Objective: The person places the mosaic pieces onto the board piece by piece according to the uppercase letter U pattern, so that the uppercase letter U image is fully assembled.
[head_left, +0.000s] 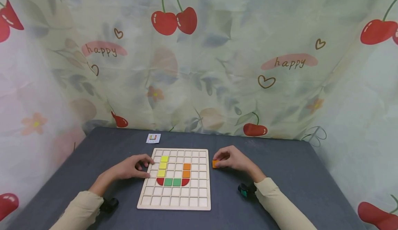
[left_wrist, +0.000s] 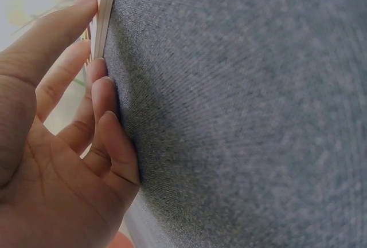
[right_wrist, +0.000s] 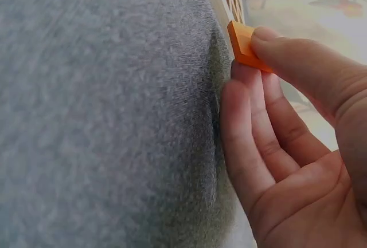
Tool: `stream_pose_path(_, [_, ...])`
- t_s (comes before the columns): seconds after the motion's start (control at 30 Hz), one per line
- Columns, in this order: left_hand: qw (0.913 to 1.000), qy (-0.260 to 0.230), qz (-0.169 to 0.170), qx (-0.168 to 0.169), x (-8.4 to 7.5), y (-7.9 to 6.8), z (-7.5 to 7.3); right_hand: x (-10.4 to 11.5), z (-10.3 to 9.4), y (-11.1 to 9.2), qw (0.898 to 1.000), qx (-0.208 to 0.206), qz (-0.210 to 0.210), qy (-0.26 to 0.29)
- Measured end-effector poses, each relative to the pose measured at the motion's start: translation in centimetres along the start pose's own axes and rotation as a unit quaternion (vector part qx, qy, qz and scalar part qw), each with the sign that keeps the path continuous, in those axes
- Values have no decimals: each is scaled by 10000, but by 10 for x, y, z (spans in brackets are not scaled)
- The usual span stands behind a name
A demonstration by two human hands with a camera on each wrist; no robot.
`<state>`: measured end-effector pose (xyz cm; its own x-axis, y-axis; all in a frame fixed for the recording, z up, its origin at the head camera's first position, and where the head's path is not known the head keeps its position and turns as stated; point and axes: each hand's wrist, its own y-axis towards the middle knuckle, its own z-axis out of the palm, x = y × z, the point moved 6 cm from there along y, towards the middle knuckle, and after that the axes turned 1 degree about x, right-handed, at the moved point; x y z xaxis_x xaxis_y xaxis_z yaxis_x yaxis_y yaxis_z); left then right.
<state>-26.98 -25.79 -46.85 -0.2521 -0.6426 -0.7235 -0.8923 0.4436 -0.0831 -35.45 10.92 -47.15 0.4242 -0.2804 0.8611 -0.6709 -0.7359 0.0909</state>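
A wooden grid board point(head_left: 174, 208) lies on the dark cloth in the head view. On it, yellow square tiles point(head_left: 163, 165), green square tiles point(head_left: 172, 182), orange square tiles point(head_left: 186, 170) and rounded red pieces point(head_left: 185, 181) form a U shape. My left hand point(head_left: 132, 167) touches the board's left edge with thumb and fingertips, its fingers loosely bent in the left wrist view. Just off the board's right edge, my right hand point(head_left: 232, 158) pinches another orange square tile point(right_wrist: 243, 44) between thumb and fingers. One face of that tile is partly covered by the thumb.
A small card point(head_left: 153, 138) with a coloured U pattern on a grid lies behind the board. The dark cloth point(head_left: 280, 168) covers the table. Behind it hangs a curtain point(head_left: 211, 67) printed with cherries and leaves. Each wrist carries a black strapped device point(head_left: 246, 190).
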Motion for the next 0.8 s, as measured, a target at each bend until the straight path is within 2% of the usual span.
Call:
stream_pose_path(0.13, [10000,-27,20,16,0,0,0,-1,0,2,9999,-22,-5,108])
stream_pose_path(0.33, [9999,62,103,-13,4,0,0,1,1,6,9997,-185,-139,-31])
stream_pose_path(0.6, [9999,144,-50,-48,4,1,0,7,3,16,9990,-434,-92,-28])
stream_pose_path(0.8, [9999,138,4,-46,2,1,0,12,6,23,9989,-459,-135,18])
